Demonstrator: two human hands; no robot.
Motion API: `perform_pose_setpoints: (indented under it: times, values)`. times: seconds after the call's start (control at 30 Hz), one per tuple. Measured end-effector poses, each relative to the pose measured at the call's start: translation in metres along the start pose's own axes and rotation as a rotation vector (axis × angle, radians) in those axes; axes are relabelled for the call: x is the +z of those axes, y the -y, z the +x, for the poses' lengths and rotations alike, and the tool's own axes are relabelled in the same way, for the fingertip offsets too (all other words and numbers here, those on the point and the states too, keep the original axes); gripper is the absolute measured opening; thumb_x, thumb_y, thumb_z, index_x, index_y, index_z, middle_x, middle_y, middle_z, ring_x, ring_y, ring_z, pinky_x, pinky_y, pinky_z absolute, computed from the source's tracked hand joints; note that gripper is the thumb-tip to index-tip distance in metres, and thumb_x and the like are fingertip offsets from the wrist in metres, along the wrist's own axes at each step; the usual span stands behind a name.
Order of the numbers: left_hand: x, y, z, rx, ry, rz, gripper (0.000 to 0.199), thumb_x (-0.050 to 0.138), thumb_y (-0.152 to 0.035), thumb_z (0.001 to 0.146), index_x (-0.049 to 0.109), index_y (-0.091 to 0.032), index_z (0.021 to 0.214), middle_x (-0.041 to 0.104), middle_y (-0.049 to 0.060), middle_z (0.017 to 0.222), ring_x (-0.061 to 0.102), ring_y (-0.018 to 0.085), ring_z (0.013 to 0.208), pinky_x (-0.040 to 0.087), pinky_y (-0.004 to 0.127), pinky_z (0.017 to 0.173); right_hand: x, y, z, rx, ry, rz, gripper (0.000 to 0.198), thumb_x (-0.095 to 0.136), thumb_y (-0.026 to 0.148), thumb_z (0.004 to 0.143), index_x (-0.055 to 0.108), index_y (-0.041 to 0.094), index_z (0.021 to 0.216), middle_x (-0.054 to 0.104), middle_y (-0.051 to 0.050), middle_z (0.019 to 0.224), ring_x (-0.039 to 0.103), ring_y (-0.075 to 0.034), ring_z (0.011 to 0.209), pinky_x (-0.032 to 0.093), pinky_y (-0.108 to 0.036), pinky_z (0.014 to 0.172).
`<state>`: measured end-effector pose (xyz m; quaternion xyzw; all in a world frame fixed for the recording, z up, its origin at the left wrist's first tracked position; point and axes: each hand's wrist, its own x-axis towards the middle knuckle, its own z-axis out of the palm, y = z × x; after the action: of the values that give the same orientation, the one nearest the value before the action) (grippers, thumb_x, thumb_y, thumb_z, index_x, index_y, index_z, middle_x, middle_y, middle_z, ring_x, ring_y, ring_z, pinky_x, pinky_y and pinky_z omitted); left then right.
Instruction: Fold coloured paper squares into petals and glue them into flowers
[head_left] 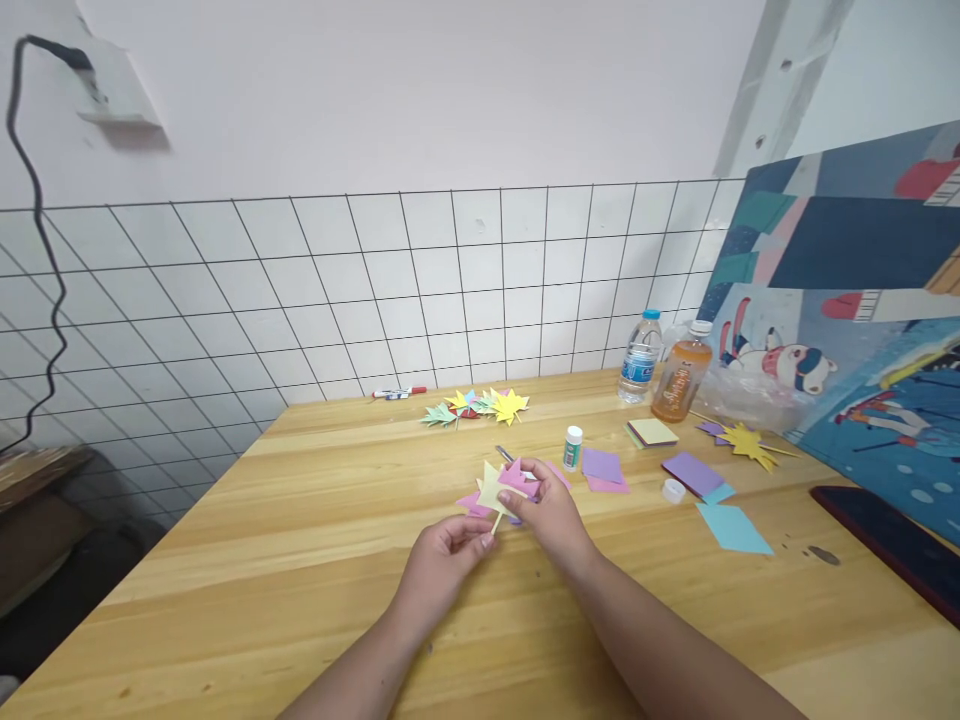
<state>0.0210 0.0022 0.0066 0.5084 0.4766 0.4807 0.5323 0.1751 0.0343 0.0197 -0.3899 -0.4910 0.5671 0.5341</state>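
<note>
A pale yellow paper leaf [489, 490] with jagged points and a thin stem is held just above the table. My left hand [446, 555] pinches the stem's lower end between thumb and fingers. My right hand [551, 510] grips the leaf's right side, its thumb lying across the front. Pink paper points [517, 478] show beside and behind the pale leaf, partly covered by my right fingers. Just beyond my right hand stands a white-capped glue stick [572, 449]. Purple and pink paper squares [602, 467] lie to its right.
Several coloured paper leaves [508, 406] and markers [400, 393] lie toward the wall. At right are a water bottle [641, 360], an orange drink bottle [681, 375], a sticky-note stack [652, 432], a small white cap [673, 491], a blue sheet [733, 528] and a dark phone-like slab [885, 545].
</note>
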Motion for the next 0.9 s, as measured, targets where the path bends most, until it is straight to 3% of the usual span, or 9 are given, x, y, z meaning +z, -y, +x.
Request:
perform_pose_setpoints:
  times: [0.23, 0.57, 0.8, 0.9]
  values:
    - [0.0006, -0.0022, 0.0024, -0.018, -0.048, -0.065, 0.028, 0.081, -0.035, 0.052, 0.071, -0.016, 0.07, 0.074, 0.008, 0.077, 0.066, 0.023, 0.074, 0.048, 0.032, 0.073, 0.0041, -0.0008, -0.0007, -0.034, 0.033, -0.006, 0.042, 0.073, 0.029, 0.063, 0.054, 0.021, 0.099, 0.065, -0.002, 0.087, 0.061, -0.019, 0.075, 0.048, -0.03, 0.066]
    - [0.0037, -0.0033, 0.0002, 0.001, -0.053, -0.034, 0.033, 0.077, -0.041, 0.056, 0.069, -0.016, 0.075, 0.074, 0.008, 0.083, 0.066, 0.023, 0.081, 0.048, 0.032, 0.078, 0.0058, 0.0034, -0.0017, -0.025, -0.004, -0.039, 0.044, 0.073, 0.031, 0.062, 0.053, 0.02, 0.099, 0.066, -0.001, 0.078, 0.06, -0.016, 0.065, 0.049, -0.029, 0.06]
    - [0.0032, -0.0001, 0.0016, -0.024, -0.085, -0.005, 0.031, 0.077, -0.041, 0.053, 0.07, -0.016, 0.071, 0.073, 0.006, 0.071, 0.067, 0.022, 0.071, 0.05, 0.032, 0.072, 0.0047, 0.0003, 0.0, -0.052, -0.048, -0.086, 0.046, 0.071, 0.032, 0.065, 0.054, 0.02, 0.106, 0.061, 0.0, 0.077, 0.055, -0.013, 0.061, 0.047, -0.027, 0.057]
    - [0.0024, -0.0001, 0.002, -0.021, -0.07, -0.015, 0.031, 0.077, -0.041, 0.054, 0.071, -0.016, 0.072, 0.074, 0.007, 0.074, 0.067, 0.022, 0.072, 0.05, 0.032, 0.073, 0.0042, -0.0018, -0.001, -0.077, -0.054, -0.145, 0.058, 0.072, 0.032, 0.065, 0.051, 0.022, 0.117, 0.062, -0.002, 0.089, 0.057, -0.015, 0.07, 0.048, -0.027, 0.063]
